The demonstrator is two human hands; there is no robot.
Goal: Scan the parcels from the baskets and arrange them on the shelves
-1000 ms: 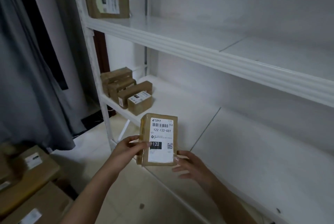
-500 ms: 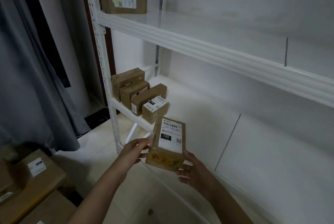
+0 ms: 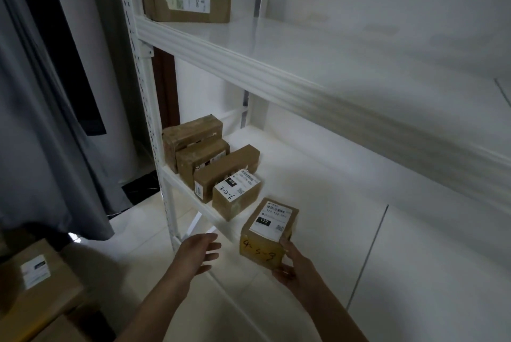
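Brown cardboard parcel (image 3: 269, 234) with white label on white metal shelf (image 3: 318, 181), right hand (image 3: 293, 267) gripping its corner, left hand (image 3: 197, 254) open-fingered, empty.

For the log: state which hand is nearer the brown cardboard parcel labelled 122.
Right. The right hand grips the brown cardboard parcel at its corner; the left hand is open, apart to its left.

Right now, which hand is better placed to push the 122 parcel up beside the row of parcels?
Probably the right hand: it grips the 122 parcel at its near corner, by the front of the lower shelf. The left hand is open, off the parcel, holding nothing.
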